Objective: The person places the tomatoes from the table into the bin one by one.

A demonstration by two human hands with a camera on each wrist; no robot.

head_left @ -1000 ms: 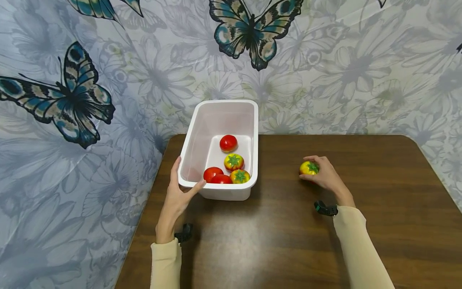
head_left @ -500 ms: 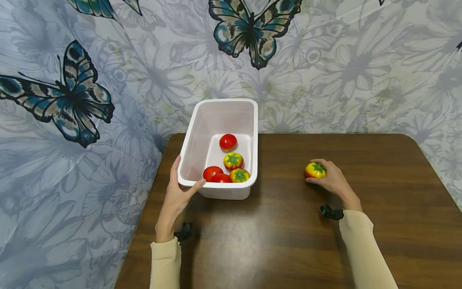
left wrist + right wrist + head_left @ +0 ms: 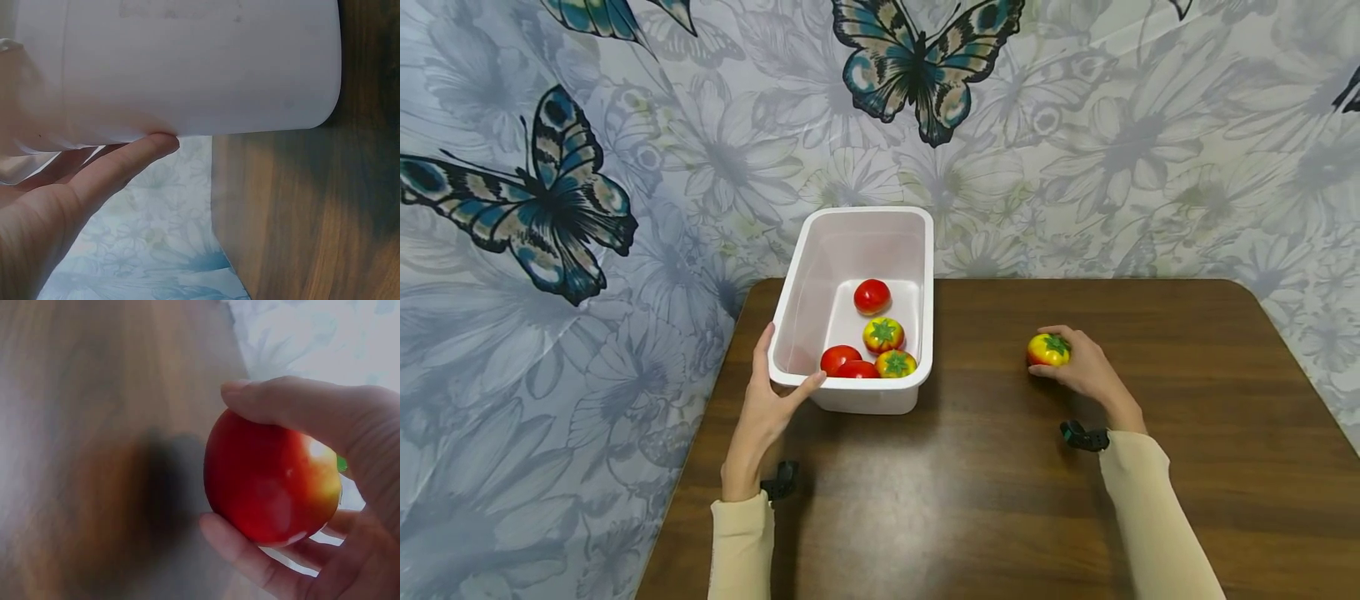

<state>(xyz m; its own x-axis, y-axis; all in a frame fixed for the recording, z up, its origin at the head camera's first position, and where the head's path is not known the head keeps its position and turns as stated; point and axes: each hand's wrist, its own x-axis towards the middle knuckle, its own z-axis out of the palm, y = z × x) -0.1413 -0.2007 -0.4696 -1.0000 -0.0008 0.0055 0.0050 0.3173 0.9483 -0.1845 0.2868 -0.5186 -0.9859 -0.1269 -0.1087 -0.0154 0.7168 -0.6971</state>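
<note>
A white plastic tub (image 3: pixel 865 402) stands at the left of the table. My left hand (image 3: pixel 765 417) holds its near left corner, thumb at the front rim and fingers along the outer left wall; in the left wrist view a finger (image 3: pixel 122 165) lies along that wall. Inside the tub are a lone red tomato (image 3: pixel 872 297) farther back, two red-yellow tomatoes with green tops (image 3: pixel 883 334), and two red tomatoes (image 3: pixel 840 359) at the near end. To the right, my right hand (image 3: pixel 1090 367) grips another red-yellow tomato (image 3: pixel 269 478) between thumb and fingers, close over the table.
The brown wooden table (image 3: pixel 1000 500) has a rounded far right corner. Behind it is a wall covering (image 3: pixel 1120 167) with grey flowers and blue butterflies. Each wrist carries a dark wrist camera (image 3: pixel 1084 436).
My right hand with the tomato has shifted right and nearer, then slightly back left. The tomato shows a little more of its red side. My left hand has stayed on the tub.
</note>
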